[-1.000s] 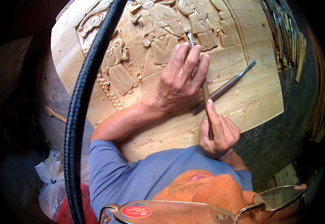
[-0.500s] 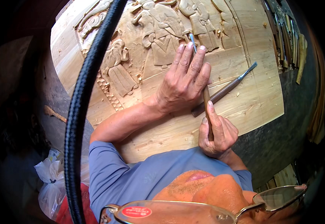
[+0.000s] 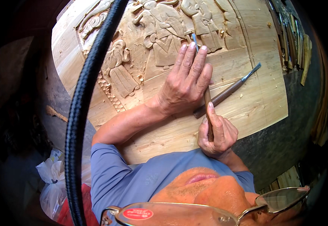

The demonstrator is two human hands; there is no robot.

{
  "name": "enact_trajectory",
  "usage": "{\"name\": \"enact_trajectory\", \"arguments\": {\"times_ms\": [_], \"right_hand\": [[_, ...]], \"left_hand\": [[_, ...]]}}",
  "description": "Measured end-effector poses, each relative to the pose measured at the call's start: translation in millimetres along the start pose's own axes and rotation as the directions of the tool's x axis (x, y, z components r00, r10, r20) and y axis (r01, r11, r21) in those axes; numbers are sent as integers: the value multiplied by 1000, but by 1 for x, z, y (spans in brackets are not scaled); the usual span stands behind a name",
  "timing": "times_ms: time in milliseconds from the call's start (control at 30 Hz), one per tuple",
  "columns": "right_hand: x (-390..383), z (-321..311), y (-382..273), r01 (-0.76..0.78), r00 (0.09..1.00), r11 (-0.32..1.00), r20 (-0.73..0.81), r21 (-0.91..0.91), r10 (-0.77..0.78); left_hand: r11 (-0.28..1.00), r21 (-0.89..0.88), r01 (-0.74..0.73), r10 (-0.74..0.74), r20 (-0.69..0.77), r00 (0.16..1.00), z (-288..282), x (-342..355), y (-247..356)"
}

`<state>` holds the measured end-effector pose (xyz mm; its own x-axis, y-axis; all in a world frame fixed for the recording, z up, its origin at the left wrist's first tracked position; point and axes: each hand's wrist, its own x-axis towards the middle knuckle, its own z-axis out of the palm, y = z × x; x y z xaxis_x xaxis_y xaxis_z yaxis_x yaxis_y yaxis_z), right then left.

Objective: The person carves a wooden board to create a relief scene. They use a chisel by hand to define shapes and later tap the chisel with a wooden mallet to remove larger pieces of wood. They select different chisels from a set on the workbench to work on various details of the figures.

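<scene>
A pale wooden panel (image 3: 262,101) carries carved relief figures (image 3: 167,28) along its far part. My right hand (image 3: 219,135) is closed around the brown handle of a wood-carving chisel (image 3: 208,98), with a finger laid along the handle. My left hand (image 3: 183,84) lies over the front of the same chisel, its fingers stretched forward and pressed on the shank; the thumb is mostly hidden. The chisel's narrow metal tip shows beyond these fingertips, at the lower edge of a carved figure. A second chisel (image 3: 228,92) with a wider blade rests on the panel beside my hands.
Several carving tools (image 3: 292,37) lie in a row beyond the panel's right edge, by a pale wood stick (image 3: 306,60). A black braided cable (image 3: 82,98) crosses the view at left. A clear plastic bag (image 3: 53,184) sits at lower left. Wood chips are scattered over the panel.
My right hand has shifted very slightly left with the chisel's handle end. The left hand and the chisel tip stay in nearly the same place on the carving.
</scene>
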<state>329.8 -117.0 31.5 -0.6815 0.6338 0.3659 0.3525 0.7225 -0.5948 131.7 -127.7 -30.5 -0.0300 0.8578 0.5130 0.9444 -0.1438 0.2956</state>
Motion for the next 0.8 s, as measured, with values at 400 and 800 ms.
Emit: {"name": "enact_trajectory", "arguments": {"times_ms": [400, 800], "right_hand": [[-2, 6, 3, -22, 1000, 1000, 8, -3, 22], [-6, 8, 4, -61, 997, 998, 50, 4, 61]], "left_hand": [[999, 40, -4, 3, 17, 1000, 2, 0, 2], [997, 76, -12, 9, 38, 999, -1, 1, 3]]}}
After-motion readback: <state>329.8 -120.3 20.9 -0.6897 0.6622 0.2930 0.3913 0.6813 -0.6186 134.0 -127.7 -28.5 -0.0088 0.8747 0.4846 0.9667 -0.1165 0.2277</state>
